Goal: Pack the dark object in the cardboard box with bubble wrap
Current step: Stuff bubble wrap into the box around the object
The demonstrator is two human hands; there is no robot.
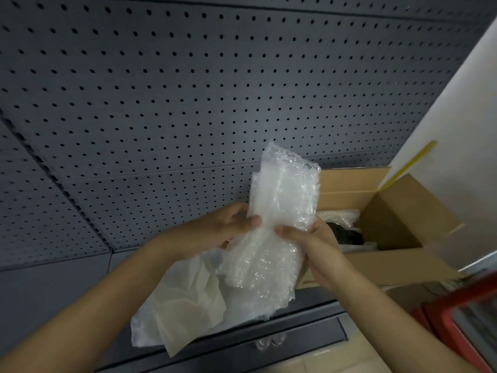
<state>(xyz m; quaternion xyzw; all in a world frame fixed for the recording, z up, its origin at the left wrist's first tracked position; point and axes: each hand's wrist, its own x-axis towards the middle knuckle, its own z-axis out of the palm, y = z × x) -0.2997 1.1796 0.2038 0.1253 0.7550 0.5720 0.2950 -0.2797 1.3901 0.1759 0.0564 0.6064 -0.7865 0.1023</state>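
Dark object point(347, 234) mostly hidden inside open cardboard box point(390, 219), shape unclear. L hand point(215, 232) & R hand point(309, 238) both pinch crumpled clear bubble wrap point(279, 211), held upright beside box.

A dark grey pegboard surface point(188, 90) fills the view, with a red-framed object point(462, 313) at lower right.

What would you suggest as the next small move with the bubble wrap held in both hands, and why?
Probably carry the bubble wrap right and lower it into the open cardboard box. Both the left hand and the right hand grip it beside the box, and the dark object already lies inside, its top uncovered.
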